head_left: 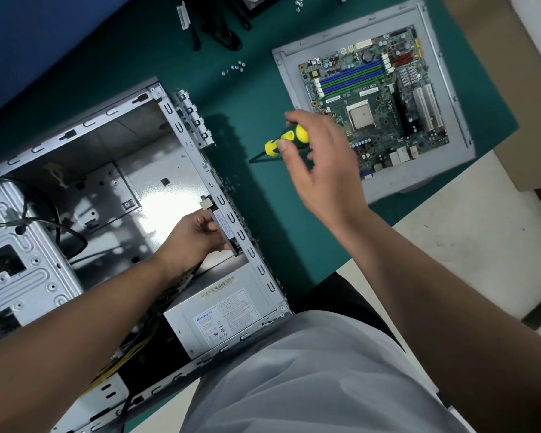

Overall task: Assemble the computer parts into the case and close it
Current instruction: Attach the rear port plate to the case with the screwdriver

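Beside the open case (169, 120), motherboard (378, 101) on panel (444, 170), loose screws (235, 67), right-hand fingers (283, 145) gripping screwdriver (286, 140)

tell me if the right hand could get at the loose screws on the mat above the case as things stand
Probably not straight away. The right hand already grips the screwdriver, so its fingers are taken. The path itself looks free: only bare green mat lies between it and the screws.

One case (181, 126), one motherboard (372, 98), one screwdriver (286, 140), two hands (322, 164).
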